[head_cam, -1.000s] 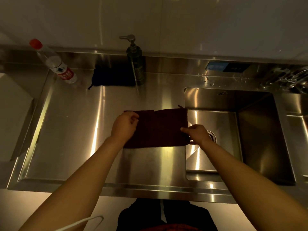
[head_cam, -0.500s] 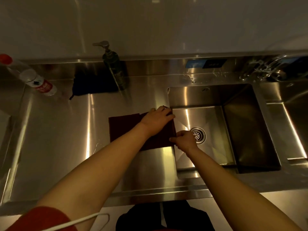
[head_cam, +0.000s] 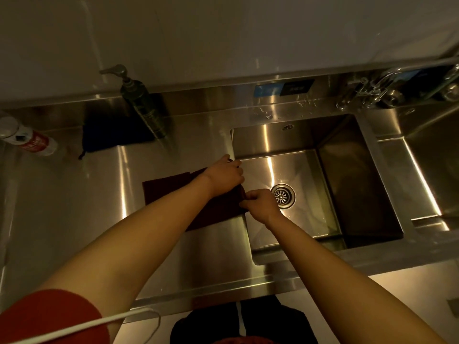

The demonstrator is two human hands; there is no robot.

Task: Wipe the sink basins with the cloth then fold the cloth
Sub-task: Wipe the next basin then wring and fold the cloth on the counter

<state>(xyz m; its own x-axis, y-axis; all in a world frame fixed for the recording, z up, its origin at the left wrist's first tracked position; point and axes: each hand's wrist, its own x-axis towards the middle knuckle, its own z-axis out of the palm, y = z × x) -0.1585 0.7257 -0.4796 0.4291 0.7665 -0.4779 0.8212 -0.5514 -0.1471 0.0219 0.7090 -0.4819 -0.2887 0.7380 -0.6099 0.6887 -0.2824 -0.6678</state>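
A dark maroon cloth (head_cam: 169,188) lies flat on the steel drainboard, just left of the sink basin (head_cam: 347,170). My left hand (head_cam: 224,175) reaches across it and holds its far right corner at the basin's rim. Closer to me, my right hand (head_cam: 258,204) pinches the cloth's near right corner, over the basin's left edge. My left forearm hides much of the cloth's middle. The basin's round drain (head_cam: 283,196) sits just right of my right hand.
A dark pump bottle (head_cam: 141,100) stands at the back wall, with a dark blue cloth (head_cam: 109,135) beside it. A plastic bottle with a red label (head_cam: 27,141) lies at far left. Taps (head_cam: 370,91) sit back right, beside a second basin (head_cam: 442,165).
My left hand crossed from the cloth's left edge to its far right corner, the cloth now looking narrower than before. My right hand kept its pinch on the near right corner. The camera turned right.
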